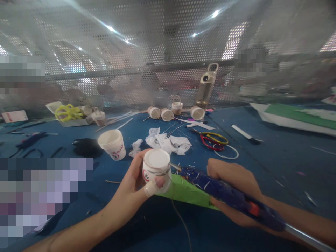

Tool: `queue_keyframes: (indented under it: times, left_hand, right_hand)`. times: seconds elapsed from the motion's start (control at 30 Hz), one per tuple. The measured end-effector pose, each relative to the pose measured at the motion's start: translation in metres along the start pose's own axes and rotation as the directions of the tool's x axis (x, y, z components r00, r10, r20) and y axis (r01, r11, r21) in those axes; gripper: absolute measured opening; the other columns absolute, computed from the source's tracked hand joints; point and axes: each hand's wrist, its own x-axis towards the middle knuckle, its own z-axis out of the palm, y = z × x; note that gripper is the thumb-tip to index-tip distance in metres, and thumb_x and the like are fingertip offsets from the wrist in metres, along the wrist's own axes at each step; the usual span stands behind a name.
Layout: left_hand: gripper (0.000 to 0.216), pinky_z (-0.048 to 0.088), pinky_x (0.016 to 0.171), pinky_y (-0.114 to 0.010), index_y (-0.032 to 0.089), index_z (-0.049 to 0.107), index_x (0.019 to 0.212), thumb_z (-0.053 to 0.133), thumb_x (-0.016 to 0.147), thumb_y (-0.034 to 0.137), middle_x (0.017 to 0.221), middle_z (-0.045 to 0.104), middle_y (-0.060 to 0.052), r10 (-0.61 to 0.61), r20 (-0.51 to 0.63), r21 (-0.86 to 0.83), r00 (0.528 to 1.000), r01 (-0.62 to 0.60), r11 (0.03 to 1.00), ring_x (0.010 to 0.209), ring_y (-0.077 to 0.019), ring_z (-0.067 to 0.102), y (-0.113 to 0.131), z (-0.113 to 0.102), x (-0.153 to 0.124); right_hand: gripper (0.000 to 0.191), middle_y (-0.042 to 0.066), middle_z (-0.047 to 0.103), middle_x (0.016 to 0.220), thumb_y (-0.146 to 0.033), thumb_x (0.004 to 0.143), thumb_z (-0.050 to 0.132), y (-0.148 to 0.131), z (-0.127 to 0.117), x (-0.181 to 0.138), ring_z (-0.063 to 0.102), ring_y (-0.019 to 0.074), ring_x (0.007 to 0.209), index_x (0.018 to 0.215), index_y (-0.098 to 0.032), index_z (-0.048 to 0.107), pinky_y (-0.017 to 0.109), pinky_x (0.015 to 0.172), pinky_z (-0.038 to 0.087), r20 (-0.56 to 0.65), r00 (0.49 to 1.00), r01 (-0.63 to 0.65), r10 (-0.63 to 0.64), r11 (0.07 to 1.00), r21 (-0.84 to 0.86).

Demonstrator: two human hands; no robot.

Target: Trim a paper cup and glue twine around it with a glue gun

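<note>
Nearest to me in the head view, a long dark-blue plastic glue gun slants over the blue counter, a pale glue stick jutting from its rear. My right fingers are curled around its body. Its metal nozzle sits at the base edge of a white printed paper cup, seemingly upturned; whether they touch, I can't tell. Thin brown twine circles the cup close under that edge, its tail hanging loose below. I judge the winding barely begun: a narrow band is on, most of the wall shows bare white. My left fingers are parted just the cup's width and grip it, wrapped thumb across the front, the others around its left side.
</note>
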Motion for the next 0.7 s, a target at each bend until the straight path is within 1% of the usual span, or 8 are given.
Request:
queue_keyframes:
  times: [0.13, 0.27, 0.33, 0.47, 0.7]
  left_hand:
    - [0.051, 0.047, 0.103, -0.033, 0.029, 0.058, 0.132, 0.08, 0.086, 0.037, 0.124, 0.067, -0.005, -0.023, 0.024, 0.009, 0.999, 0.023, 1.0, 0.117, -0.024, 0.06, 0.0005, 0.0003, -0.0003]
    - [0.056, 0.046, 0.105, -0.035, 0.028, 0.057, 0.135, 0.082, 0.085, 0.038, 0.128, 0.066, -0.005, -0.028, -0.013, 0.025, 1.0, 0.028, 0.999, 0.121, -0.0262, 0.059, 0.0001, 0.0017, -0.001]
    - [0.056, 0.045, 0.106, -0.035, 0.029, 0.057, 0.135, 0.082, 0.085, 0.037, 0.13, 0.065, -0.005, -0.02, -0.013, 0.03, 1.0, 0.02, 0.999, 0.122, -0.0259, 0.059, -0.0012, 0.0009, -0.0013]
    - [0.054, 0.046, 0.106, -0.035, 0.031, 0.055, 0.136, 0.079, 0.087, 0.038, 0.127, 0.066, -0.004, -0.011, 0.032, -0.003, 0.999, 0.011, 1.0, 0.12, -0.0241, 0.059, -0.0032, -0.0016, -0.0014]
    - [0.052, 0.045, 0.106, -0.033, 0.034, 0.056, 0.136, 0.078, 0.089, 0.038, 0.126, 0.068, -0.002, -0.021, 0.055, 0.013, 0.998, 0.02, 1.0, 0.12, -0.0221, 0.06, -0.0033, -0.002, -0.0004]
  right_hand:
    - [0.027, -0.008, 0.034, 0.068, -0.023, 0.082, 0.056, -0.0014, 0.0001, 0.0001, 0.032, 0.0118, 0.051, 0.081, -0.027, 0.03, 0.029, 0.049, 0.023, 0.015, 1.0, 0.023, -0.023, 0.999, -0.023]
    - [0.026, -0.008, 0.034, 0.068, -0.025, 0.085, 0.055, -0.0014, -0.0004, -0.0001, 0.03, 0.0121, 0.05, 0.081, -0.027, 0.029, 0.03, 0.048, 0.023, 0.024, 0.999, 0.03, -0.029, 0.998, -0.049]
    - [0.026, -0.008, 0.035, 0.069, -0.025, 0.084, 0.055, -0.0009, -0.0009, -0.0001, 0.032, 0.0119, 0.051, 0.082, -0.027, 0.03, 0.029, 0.048, 0.024, 0.028, 0.999, 0.027, -0.026, 0.998, -0.05]
    - [0.026, -0.008, 0.035, 0.069, -0.023, 0.082, 0.056, -0.001, -0.0021, 0.0008, 0.032, 0.0115, 0.051, 0.082, -0.027, 0.03, 0.028, 0.048, 0.025, 0.02, 1.0, 0.021, -0.02, 0.999, -0.048]
    - [0.025, -0.008, 0.034, 0.069, -0.022, 0.085, 0.056, -0.0033, -0.0014, 0.0014, 0.032, 0.011, 0.052, 0.082, -0.027, 0.031, 0.029, 0.05, 0.023, 0.021, 0.999, 0.035, -0.034, 0.999, -0.017]
